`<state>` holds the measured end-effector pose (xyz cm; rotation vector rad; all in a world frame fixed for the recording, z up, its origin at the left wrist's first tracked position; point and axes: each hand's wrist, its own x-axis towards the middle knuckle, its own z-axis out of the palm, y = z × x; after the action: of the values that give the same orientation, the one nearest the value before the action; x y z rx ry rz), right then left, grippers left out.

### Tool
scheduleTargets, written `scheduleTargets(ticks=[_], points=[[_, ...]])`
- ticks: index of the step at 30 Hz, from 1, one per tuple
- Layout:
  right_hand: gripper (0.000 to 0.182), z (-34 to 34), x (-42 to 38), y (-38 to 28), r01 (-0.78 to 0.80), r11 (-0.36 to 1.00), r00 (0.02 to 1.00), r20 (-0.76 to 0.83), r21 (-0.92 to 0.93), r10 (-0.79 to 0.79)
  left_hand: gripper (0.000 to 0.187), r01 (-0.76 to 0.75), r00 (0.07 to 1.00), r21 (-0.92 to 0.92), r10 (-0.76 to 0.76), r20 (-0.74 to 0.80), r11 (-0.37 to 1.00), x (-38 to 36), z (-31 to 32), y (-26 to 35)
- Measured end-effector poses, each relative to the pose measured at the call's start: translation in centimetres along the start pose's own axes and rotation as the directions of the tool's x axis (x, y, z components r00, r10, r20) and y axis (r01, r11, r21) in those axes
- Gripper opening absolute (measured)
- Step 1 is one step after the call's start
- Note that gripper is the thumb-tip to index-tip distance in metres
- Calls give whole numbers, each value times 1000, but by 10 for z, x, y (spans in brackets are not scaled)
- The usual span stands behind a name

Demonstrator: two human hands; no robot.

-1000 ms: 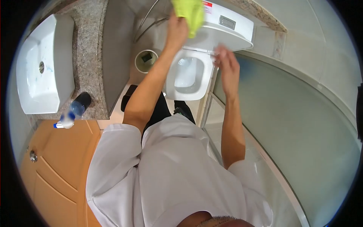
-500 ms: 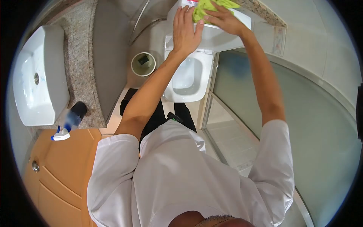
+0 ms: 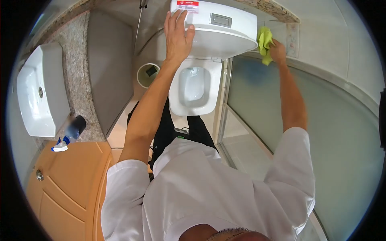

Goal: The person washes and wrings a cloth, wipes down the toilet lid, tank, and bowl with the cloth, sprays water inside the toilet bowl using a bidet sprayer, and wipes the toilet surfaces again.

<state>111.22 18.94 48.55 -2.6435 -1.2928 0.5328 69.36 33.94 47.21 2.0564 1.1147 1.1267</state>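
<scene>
My left hand (image 3: 178,40) lies with its fingers stretched out against the left side of the raised toilet lid (image 3: 219,42) and the tank (image 3: 201,20) behind it. A yellow-green cloth (image 3: 264,42) hangs from my right hand (image 3: 277,52), whose fingers are closed around it. That hand is off to the right of the tank, near the top of the frosted glass panel. On top of the tank are a flush button (image 3: 220,20) and a red and white label (image 3: 187,6). Below the lid, the toilet bowl (image 3: 194,86) is uncovered.
A small bin (image 3: 140,76) with a dark item inside stands left of the toilet. Farther left are a white sink (image 3: 34,96) on a stone counter (image 3: 78,64) and a spray bottle (image 3: 72,131). The frosted glass panel (image 3: 321,128) borders the right; a wooden door (image 3: 72,180) is lower left.
My right hand has carried the cloth from the tank top to the right, off the tank. The tank's button and label are now uncovered. My left hand has shifted slightly left and down.
</scene>
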Motion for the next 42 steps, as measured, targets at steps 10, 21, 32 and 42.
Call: scheduleTargets(ticks=[10,21,32,42], points=[[27,-27,-181,-80,-42,673,947,-186,738,263,54,-13,993,273,45,-110,962,-24,-35,44],[75,-19,-341,-125,49,546,939,149,836,-311,54,804,534,-590,-529,659,76,-177,-35,227],[55,37,-427,13,-754,-131,620,633,643,-464,32,183,590,-332,167,790,925,-232,33,275],[40,127,-488,66,-507,276,857,443,817,262,23,809,34,137,-278,960,572,-346,134,294]])
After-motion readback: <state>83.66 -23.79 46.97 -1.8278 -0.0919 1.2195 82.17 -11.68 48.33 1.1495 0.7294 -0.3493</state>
